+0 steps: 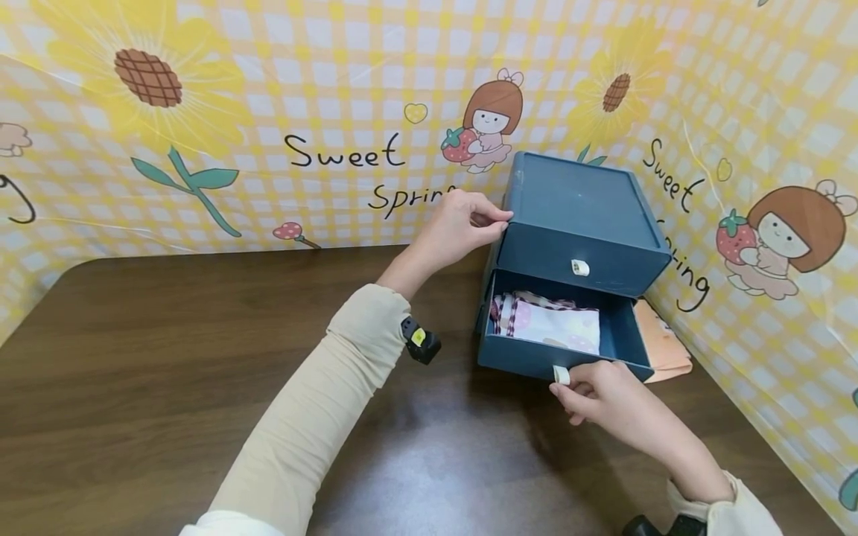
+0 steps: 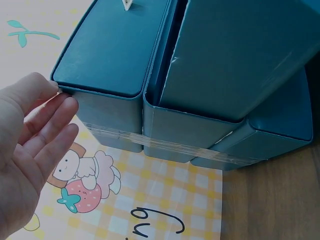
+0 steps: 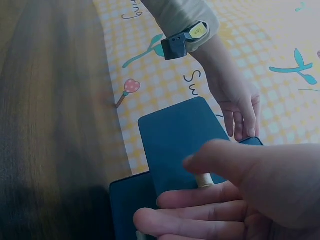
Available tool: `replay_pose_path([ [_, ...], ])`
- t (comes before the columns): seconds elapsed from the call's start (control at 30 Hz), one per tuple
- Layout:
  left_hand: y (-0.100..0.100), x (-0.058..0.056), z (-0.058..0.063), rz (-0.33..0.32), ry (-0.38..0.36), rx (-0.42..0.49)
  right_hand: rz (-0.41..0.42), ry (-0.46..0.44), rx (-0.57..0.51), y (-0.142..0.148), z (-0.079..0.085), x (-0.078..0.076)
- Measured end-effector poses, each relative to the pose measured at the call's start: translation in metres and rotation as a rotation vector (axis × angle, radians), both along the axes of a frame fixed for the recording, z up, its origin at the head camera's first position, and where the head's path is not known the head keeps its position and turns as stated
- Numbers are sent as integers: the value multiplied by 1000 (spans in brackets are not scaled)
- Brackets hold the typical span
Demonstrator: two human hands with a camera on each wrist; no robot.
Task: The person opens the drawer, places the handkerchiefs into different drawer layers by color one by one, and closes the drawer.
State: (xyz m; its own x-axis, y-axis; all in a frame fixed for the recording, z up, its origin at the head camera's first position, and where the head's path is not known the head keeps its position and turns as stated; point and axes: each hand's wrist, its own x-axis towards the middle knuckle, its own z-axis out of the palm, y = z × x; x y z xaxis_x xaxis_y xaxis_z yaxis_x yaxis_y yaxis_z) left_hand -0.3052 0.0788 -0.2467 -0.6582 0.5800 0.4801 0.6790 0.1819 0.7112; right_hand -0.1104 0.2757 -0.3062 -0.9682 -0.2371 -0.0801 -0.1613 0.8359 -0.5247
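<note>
A dark blue drawer cabinet (image 1: 583,197) stands at the right, its middle drawer (image 1: 516,359) pulled out. Inside that drawer lie a folded white cloth (image 1: 563,327) with a pale print and checked cloth (image 1: 504,314) at its left. My left hand (image 1: 462,222) pinches the cabinet's upper front left corner between thumb and fingers, which the left wrist view also shows. At the drawer front, my right hand (image 1: 613,398) holds the small whitish pull tab (image 1: 561,375) between thumb and index finger. The upper drawer, with its own tab (image 1: 580,267), is closed.
A folded peach cloth (image 1: 660,344) lies on the brown table (image 1: 167,372), against the cabinet's right side. Yellow checked sheeting (image 1: 322,67) with printed figures rises behind and at the right. Clear tape (image 2: 175,146) runs across the cabinet's side.
</note>
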Motion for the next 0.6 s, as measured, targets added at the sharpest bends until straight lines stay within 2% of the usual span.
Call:
replay_pose_path([
  [0.13,0,0,0,4,7,-3,0,28,1,0,-2,1],
  [0.6,-1,2,1,14,11,9,-96,89,-126,0,-6,-5],
])
